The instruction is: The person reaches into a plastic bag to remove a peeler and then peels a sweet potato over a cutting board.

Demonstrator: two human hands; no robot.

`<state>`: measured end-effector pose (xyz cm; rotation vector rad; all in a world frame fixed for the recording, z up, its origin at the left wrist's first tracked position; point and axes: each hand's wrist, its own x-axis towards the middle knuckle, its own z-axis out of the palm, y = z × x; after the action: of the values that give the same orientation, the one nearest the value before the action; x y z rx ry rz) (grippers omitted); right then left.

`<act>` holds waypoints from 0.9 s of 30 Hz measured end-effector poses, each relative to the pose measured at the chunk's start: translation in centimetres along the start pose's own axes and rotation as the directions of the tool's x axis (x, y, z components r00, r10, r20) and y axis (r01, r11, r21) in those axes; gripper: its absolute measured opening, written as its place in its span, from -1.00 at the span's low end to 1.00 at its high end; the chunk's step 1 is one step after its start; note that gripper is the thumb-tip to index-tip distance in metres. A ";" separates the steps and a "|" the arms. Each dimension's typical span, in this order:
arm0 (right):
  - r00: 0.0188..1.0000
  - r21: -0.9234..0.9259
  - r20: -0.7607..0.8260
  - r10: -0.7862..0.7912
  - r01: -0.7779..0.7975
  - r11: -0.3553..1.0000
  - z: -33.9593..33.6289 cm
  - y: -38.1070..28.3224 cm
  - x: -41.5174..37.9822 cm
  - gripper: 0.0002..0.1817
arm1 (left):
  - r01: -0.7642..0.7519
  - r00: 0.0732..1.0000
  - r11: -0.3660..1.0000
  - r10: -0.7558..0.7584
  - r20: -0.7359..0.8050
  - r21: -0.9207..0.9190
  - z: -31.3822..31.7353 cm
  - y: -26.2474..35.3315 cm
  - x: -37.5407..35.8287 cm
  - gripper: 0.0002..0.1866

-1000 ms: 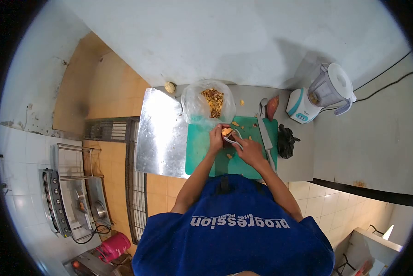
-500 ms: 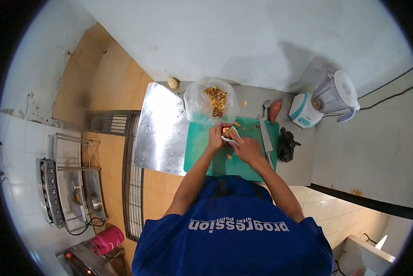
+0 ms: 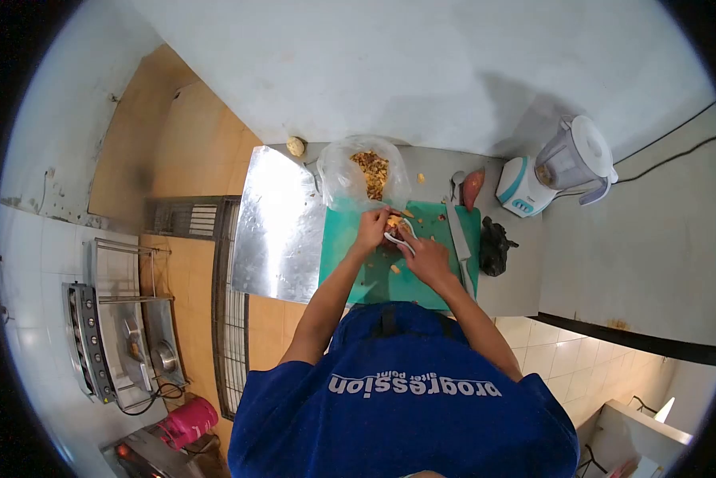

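Over a green cutting board (image 3: pixel 342 267), my left hand (image 3: pixel 370 231) is closed around a sweet potato (image 3: pixel 393 225) with reddish-brown skin and some orange flesh showing. My right hand (image 3: pixel 427 259) grips a white-handled peeler (image 3: pixel 403 241) against its near side. The blade is too small to make out. Orange scraps (image 3: pixel 395 269) lie on the board around both hands. Just beyond my hands stands an opened clear plastic bag (image 3: pixel 334 171) with many brown and orange pieces (image 3: pixel 374 177) inside.
A large knife (image 3: pixel 458 233) lies along the board's right side. Past it are a spoon (image 3: pixel 457 182), another sweet potato (image 3: pixel 473 189), a black plastic bag (image 3: pixel 496 248) and a blender (image 3: pixel 525 187). A pale round lump (image 3: pixel 296 146) sits by the wall, behind the shiny metal surface (image 3: pixel 274 231).
Both hands stay over the board with the same hold. More orange flesh shows on the sweet potato, and the peeler has shifted slightly. The whole view has moved a little.
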<state>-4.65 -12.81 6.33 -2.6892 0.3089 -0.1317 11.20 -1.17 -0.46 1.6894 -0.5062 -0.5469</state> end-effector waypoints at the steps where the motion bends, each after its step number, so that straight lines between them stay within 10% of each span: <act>1: 1.000 0.002 0.017 -0.021 0.021 1.000 0.1 0.4 -0.7 -0.51 | 0.147 0.987 0.988 -0.150 0.060 0.045 -0.5 0.8 -0.3 -0.52; 5: 0.962 -0.045 0.265 0.071 -0.062 0.997 0.1 2.4 -4.2 -0.49 | 0.059 0.998 0.995 -0.060 0.002 0.077 -0.1 0.4 -0.1 -0.53; 14: 0.987 0.092 0.119 0.109 -0.120 0.989 -2.0 -0.8 0.0 -0.49 | 0.081 0.988 0.956 -0.115 -0.107 -0.282 1.8 1.1 -0.2 -0.54; 21: 1.000 0.031 -0.017 0.017 -0.017 0.999 0.1 -0.1 -2.8 -0.50 | -0.095 0.943 0.989 0.052 -0.327 -0.117 2.9 -2.2 -0.4 -0.37; 27: 0.970 -0.050 0.233 0.072 -0.062 0.997 0.4 1.3 -3.7 -0.48 | 0.108 0.937 0.992 -0.078 -0.341 0.071 1.4 0.1 1.0 -0.45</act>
<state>-8.39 -12.91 5.27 -2.6965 0.3313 0.2148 11.20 -2.88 -0.64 1.8523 -0.2042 -0.2942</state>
